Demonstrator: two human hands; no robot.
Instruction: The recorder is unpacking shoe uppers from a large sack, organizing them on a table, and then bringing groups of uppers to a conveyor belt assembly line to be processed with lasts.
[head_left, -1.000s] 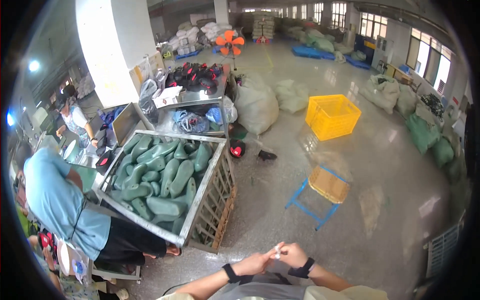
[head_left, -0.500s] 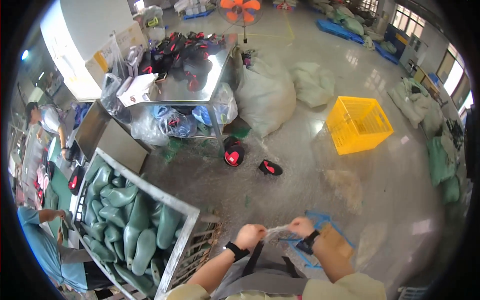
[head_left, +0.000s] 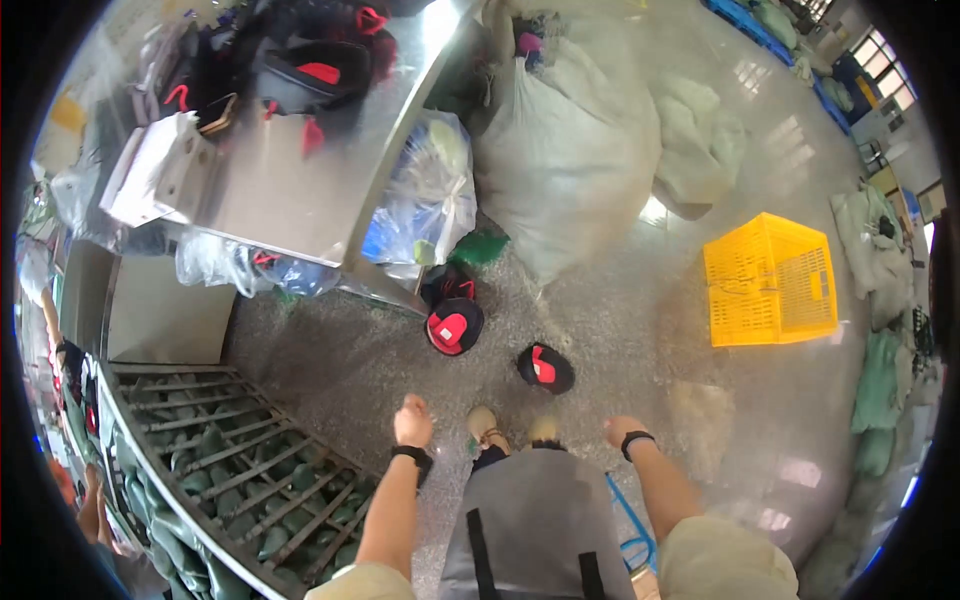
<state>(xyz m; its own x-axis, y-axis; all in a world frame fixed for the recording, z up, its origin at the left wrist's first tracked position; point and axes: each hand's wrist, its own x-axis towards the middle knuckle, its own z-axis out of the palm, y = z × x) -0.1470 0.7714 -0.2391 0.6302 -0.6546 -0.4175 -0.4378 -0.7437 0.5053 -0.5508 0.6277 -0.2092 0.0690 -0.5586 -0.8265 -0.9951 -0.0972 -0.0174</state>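
My left hand [head_left: 413, 421] is raised in front of me, its fingers curled closed, beside the metal cage of shoe lasts. My right hand [head_left: 622, 431] is well apart from it, over the floor, its fingers also curled inward. No strip shows between them, and whatever lies inside either fist is hidden. Ahead of my hands a black shoe with a red inside [head_left: 543, 369] lies on the floor. Another black and red shoe [head_left: 455, 327] sits by the table leg, against more dark footwear. A grey apron [head_left: 540, 520] covers my front.
At my left stands a barred metal cage [head_left: 300, 445] with green shoe lasts [head_left: 165, 510]. A steel table [head_left: 290, 205] holds black and red shoes and a white box [head_left: 160, 170]. Beyond are a large white sack [head_left: 570, 150] and a yellow crate [head_left: 770, 285]. A blue frame [head_left: 632, 525] is beside me.
My hands have moved apart, left and right; the pale strip stretched between them is no longer visible. The view has shifted closer to the table and tilted downward, and my shoes now show.
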